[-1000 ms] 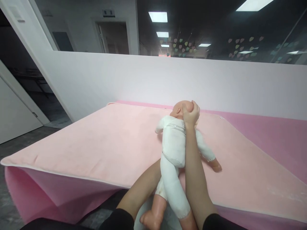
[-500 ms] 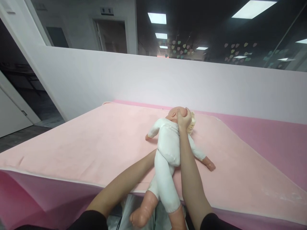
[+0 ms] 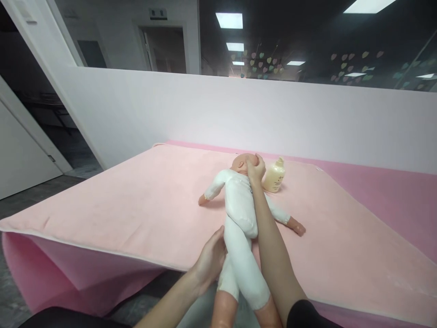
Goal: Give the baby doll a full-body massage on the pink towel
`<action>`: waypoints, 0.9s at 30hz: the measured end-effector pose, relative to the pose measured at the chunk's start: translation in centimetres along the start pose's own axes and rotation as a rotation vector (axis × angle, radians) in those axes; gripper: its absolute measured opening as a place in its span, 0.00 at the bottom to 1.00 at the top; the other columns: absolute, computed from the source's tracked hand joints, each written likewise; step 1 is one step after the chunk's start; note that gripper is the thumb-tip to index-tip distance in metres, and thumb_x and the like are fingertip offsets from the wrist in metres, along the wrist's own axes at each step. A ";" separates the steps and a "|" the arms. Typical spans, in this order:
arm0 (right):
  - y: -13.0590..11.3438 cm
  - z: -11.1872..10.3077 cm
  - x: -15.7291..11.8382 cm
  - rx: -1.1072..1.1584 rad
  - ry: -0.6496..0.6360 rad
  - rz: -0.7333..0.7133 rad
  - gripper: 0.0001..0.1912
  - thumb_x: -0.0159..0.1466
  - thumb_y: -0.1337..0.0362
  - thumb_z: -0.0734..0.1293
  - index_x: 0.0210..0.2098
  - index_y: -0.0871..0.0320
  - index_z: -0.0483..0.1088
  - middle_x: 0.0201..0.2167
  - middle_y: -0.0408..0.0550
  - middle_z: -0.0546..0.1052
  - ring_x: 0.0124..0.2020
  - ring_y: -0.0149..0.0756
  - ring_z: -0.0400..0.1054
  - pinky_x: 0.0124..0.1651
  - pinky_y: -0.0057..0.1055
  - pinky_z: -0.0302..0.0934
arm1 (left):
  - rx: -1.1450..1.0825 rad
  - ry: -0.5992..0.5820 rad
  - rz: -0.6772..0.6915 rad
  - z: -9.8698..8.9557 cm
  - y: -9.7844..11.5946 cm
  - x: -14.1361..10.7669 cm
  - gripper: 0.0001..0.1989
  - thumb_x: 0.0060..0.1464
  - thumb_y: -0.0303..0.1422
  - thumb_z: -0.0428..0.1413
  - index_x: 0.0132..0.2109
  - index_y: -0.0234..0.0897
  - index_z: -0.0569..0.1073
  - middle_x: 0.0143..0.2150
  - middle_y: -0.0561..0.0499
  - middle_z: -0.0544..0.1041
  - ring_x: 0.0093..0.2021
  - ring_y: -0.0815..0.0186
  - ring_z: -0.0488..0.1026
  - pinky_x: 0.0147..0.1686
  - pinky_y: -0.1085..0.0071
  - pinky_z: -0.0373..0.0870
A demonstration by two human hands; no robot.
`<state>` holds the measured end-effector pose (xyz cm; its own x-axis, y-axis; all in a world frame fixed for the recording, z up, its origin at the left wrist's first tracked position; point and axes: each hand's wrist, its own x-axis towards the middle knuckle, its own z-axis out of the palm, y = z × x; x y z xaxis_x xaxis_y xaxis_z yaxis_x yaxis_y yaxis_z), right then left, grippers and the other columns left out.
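Note:
A baby doll [image 3: 241, 205] with a white cloth body and brown head, hands and feet lies over the pink padded surface [image 3: 136, 196], its legs hanging past the front edge. Its head is turned to the right. My right hand [image 3: 256, 169] grips the side of the doll's head and face, the forearm running along its body. Against the doll's hip and upper leg rests my left hand [image 3: 214, 255], its fingers partly hidden behind the doll; whether they grip is unclear. A pale yellow bottle [image 3: 274, 176] stands just right of my right hand.
Behind the padded surface is a low white wall [image 3: 205, 109] with glass above it. A white door [image 3: 25, 146] stands at the far left. Pink fabric [image 3: 44, 273] hangs below the front left edge.
My left hand has drawn back from beneath the doll's body and now shows beside its hip. The doll's head and my right hand have shifted slightly left, uncovering more of the bottle.

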<state>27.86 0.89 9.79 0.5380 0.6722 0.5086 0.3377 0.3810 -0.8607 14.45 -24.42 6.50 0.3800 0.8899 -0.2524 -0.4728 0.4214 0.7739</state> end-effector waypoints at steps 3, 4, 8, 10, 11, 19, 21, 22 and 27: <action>-0.2 0.7 -0.6 -0.056 -0.053 -0.057 0.27 0.54 0.54 0.68 0.49 0.62 0.69 0.51 0.56 0.71 0.53 0.43 0.64 0.59 0.39 0.55 | -0.048 0.030 0.017 0.0 -0.5 -1.9 0.23 0.53 0.45 0.55 0.51 0.37 0.72 0.45 0.46 0.78 0.52 0.53 0.70 0.54 0.62 0.63; -0.3 1.0 -0.8 -0.069 -0.064 -0.070 0.27 0.54 0.54 0.67 0.50 0.62 0.68 0.51 0.56 0.71 0.53 0.43 0.64 0.59 0.39 0.54 | -0.051 0.049 0.013 0.2 -0.5 -2.3 0.22 0.52 0.44 0.56 0.51 0.36 0.72 0.43 0.46 0.78 0.51 0.53 0.71 0.53 0.62 0.64; -0.4 1.9 -1.6 -0.106 -0.107 -0.080 0.26 0.54 0.55 0.67 0.50 0.60 0.68 0.52 0.54 0.70 0.54 0.43 0.62 0.59 0.40 0.54 | -0.065 0.062 -0.017 1.0 0.0 -2.5 0.24 0.49 0.41 0.60 0.50 0.33 0.72 0.39 0.44 0.79 0.47 0.53 0.73 0.48 0.64 0.66; -0.3 2.2 -2.0 -0.124 -0.136 -0.083 0.26 0.54 0.56 0.67 0.50 0.59 0.68 0.52 0.54 0.70 0.54 0.43 0.63 0.59 0.40 0.54 | -0.052 0.053 -0.019 1.1 0.3 -2.1 0.24 0.48 0.40 0.61 0.51 0.32 0.71 0.38 0.44 0.78 0.45 0.54 0.74 0.46 0.64 0.66; -0.3 2.4 -2.1 -0.129 -0.148 -0.083 0.26 0.54 0.56 0.67 0.50 0.59 0.68 0.51 0.53 0.70 0.54 0.43 0.63 0.59 0.40 0.54 | -0.042 0.056 -0.016 1.0 0.5 -1.9 0.24 0.48 0.38 0.60 0.51 0.32 0.71 0.38 0.45 0.78 0.44 0.55 0.74 0.46 0.65 0.66; -0.5 2.3 -2.7 -0.057 -0.183 0.009 0.23 0.54 0.58 0.66 0.49 0.59 0.68 0.46 0.52 0.72 0.50 0.41 0.65 0.55 0.37 0.59 | -0.080 0.162 -0.180 -2.2 2.1 -0.7 0.19 0.43 0.28 0.53 0.45 0.27 0.71 0.28 0.48 0.77 0.27 0.61 0.74 0.32 0.69 0.67; -0.7 2.1 -3.6 -0.031 -0.194 0.039 0.19 0.57 0.58 0.64 0.46 0.59 0.69 0.41 0.50 0.73 0.47 0.40 0.66 0.51 0.36 0.62 | -0.107 0.191 -0.197 -3.3 3.1 -0.9 0.19 0.41 0.27 0.52 0.44 0.27 0.71 0.27 0.49 0.77 0.26 0.61 0.73 0.31 0.69 0.68; -0.8 2.0 -4.3 -0.022 -0.200 0.043 0.18 0.58 0.57 0.62 0.44 0.59 0.69 0.39 0.49 0.73 0.46 0.40 0.66 0.50 0.35 0.63 | -0.124 0.194 -0.197 -3.8 3.6 -1.0 0.19 0.41 0.27 0.51 0.44 0.28 0.71 0.27 0.49 0.77 0.26 0.60 0.74 0.31 0.68 0.68; -0.9 2.4 -7.2 0.006 -0.213 0.063 0.14 0.60 0.55 0.62 0.38 0.58 0.69 0.34 0.47 0.74 0.45 0.39 0.65 0.49 0.35 0.63 | -0.357 0.069 -0.200 -5.8 4.8 -1.9 0.22 0.40 0.28 0.50 0.45 0.27 0.71 0.30 0.47 0.78 0.31 0.59 0.76 0.35 0.67 0.70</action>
<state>21.82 -2.72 6.81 0.3822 0.8137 0.4380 0.3032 0.3373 -0.8912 6.85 -23.13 7.33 0.4443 0.7886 -0.4250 -0.6453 0.6108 0.4587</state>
